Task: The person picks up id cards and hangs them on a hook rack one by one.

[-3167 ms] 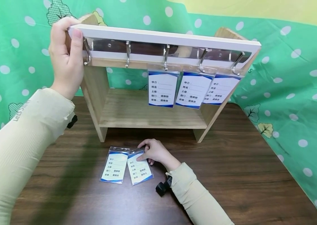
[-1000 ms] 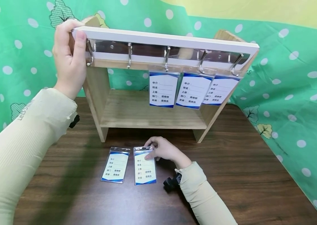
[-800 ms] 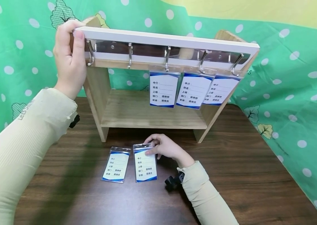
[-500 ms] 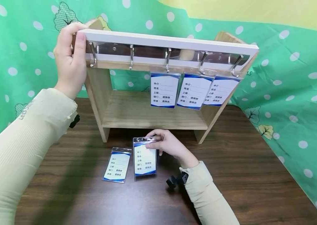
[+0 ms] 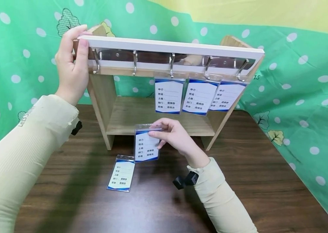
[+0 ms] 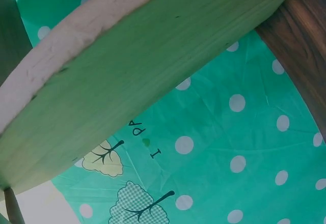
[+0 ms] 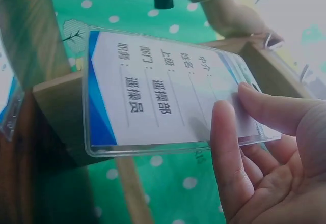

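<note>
My right hand (image 5: 175, 136) pinches a clear-sleeved badge holder (image 5: 144, 147) near its top right corner, holding it raised above the table. In the right wrist view the thumb lies on the front of that badge holder (image 7: 147, 91), with fingers behind and beside it. My left hand (image 5: 72, 64) grips the left end of the white rail (image 5: 152, 42) on the wooden rack (image 5: 110, 97). A second badge holder (image 5: 121, 174) lies flat on the table. Three badge holders (image 5: 169, 97) hang from the middle and right-hand metal hooks (image 5: 172, 65); the two left hooks (image 5: 135, 63) carry nothing.
The rack's lower shelf (image 5: 158, 110) sits behind the raised badge. Dark wood table (image 5: 254, 187) spreads in front and to the right. A green dotted cloth (image 5: 303, 97) hangs behind and at the right. The left wrist view shows mainly the rack's side board (image 6: 127, 56).
My right hand first slid one badge holder right along the table, away from the other, then lifted it up toward the rack. My left hand stays on the rail.
</note>
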{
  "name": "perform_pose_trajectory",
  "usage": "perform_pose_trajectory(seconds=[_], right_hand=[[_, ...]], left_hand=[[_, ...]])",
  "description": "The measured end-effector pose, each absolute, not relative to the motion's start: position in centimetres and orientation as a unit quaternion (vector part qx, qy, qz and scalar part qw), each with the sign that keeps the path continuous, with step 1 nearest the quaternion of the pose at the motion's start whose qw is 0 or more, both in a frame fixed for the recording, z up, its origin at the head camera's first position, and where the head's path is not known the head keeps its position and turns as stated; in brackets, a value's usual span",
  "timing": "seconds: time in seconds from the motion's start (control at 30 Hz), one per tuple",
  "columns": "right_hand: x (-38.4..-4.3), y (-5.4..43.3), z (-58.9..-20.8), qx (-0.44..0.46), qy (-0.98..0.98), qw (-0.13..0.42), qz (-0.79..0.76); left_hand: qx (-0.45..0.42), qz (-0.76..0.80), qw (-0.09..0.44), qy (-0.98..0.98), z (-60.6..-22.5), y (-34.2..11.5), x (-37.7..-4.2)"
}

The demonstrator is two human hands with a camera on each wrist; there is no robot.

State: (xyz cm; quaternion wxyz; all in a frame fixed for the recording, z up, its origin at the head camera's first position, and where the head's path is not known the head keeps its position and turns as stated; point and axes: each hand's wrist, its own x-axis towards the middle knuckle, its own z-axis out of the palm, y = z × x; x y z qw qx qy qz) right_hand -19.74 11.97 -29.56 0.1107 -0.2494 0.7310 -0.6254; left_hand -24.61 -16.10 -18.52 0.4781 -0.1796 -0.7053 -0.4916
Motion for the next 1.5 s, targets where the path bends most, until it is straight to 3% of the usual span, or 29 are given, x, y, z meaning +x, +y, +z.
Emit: perform_pose_trajectory(seconds=[0.6, 0.97, 1.5], right_hand=[[-19.6, 10.8, -25.0, -0.282, 0.748, 0.084, -0.594], [-19.8, 9.7, -20.9, -0.299, 0.756, 0.022, -0.582], [-20.3, 8.9, -17.5, -0.257, 0.759, -0.023, -0.598]], left_hand=[[-0.189, -0.469, 0.487, -0.712, -18.0, -16.4, -25.2], [-0.190, -0.445, 0.484, -0.729, -18.3, -16.8, -25.3], [-0.249, -0.436, 0.429, -0.751, -17.8, -18.4, -24.3]])
